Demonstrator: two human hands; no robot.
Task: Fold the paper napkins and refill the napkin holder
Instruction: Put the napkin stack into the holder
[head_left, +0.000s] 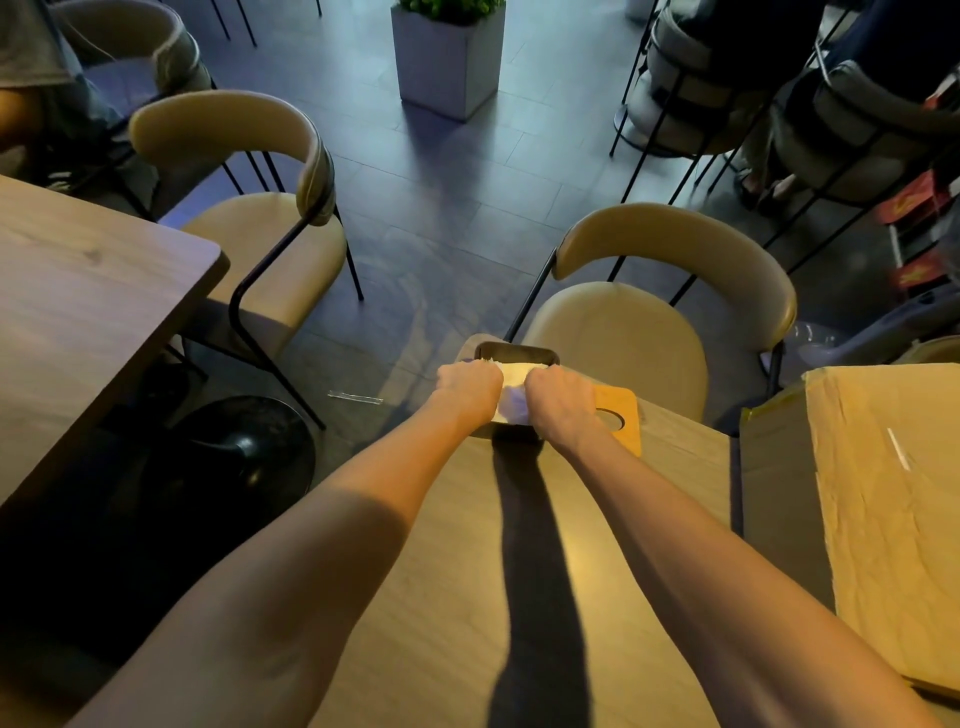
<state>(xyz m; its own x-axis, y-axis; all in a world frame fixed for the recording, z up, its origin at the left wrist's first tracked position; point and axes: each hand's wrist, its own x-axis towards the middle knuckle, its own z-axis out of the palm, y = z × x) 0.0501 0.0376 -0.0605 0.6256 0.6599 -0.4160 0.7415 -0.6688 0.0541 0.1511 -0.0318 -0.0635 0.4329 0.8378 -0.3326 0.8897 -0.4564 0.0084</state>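
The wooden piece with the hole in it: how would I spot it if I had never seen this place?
Start at the wooden table in front of the person and follow the right hand to the far end. The light wooden piece lies flat just right of that hand, beside the dark napkin holder. Its oval cut-out sets it apart.

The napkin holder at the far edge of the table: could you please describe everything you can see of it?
The napkin holder is a dark, rounded-corner rectangular box, open at the top, with white napkins inside. The left hand and right hand press on the napkins. A wooden lid with an oval slot lies flat beside it.
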